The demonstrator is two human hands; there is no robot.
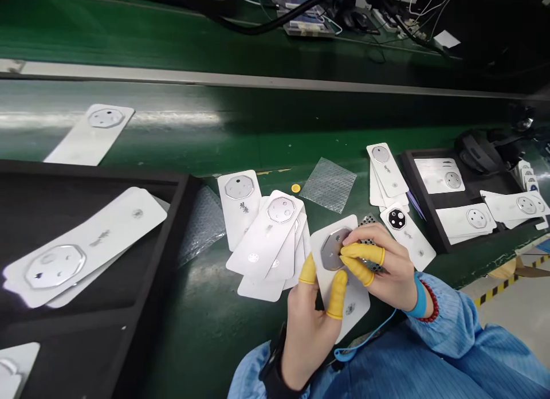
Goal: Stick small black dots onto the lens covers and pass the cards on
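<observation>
Between the fingers and thumb of the left hand [307,324], I see a white phone back panel [354,290] clamped at its edges, tilted above the bench just in front of the person's body. The right hand [389,267] bends over it, fingertips drawn close together at the edge of the panel's grey camera disc [332,251]; from here I cannot tell whether they pinch anything. Yellow finger cots [363,251] cover digits on both hands, and a blue wrist strap [416,298] sits beside a red beaded bracelet [431,302] on the right wrist. A dark perforated piece [368,243] shows partly behind that hand. Just beyond the left hand lies a fanned pile of similar panels [266,238], with a small yellow disc [295,188] and a bubble-wrap sheet [329,184] farther back. To the right, a panel with a black camera disc [419,247] touches another small stack [389,175], beside a black tray [471,192] holding more. A larger black tray [86,353], also bearing panels, stands at left on the green workbench [206,330].
</observation>
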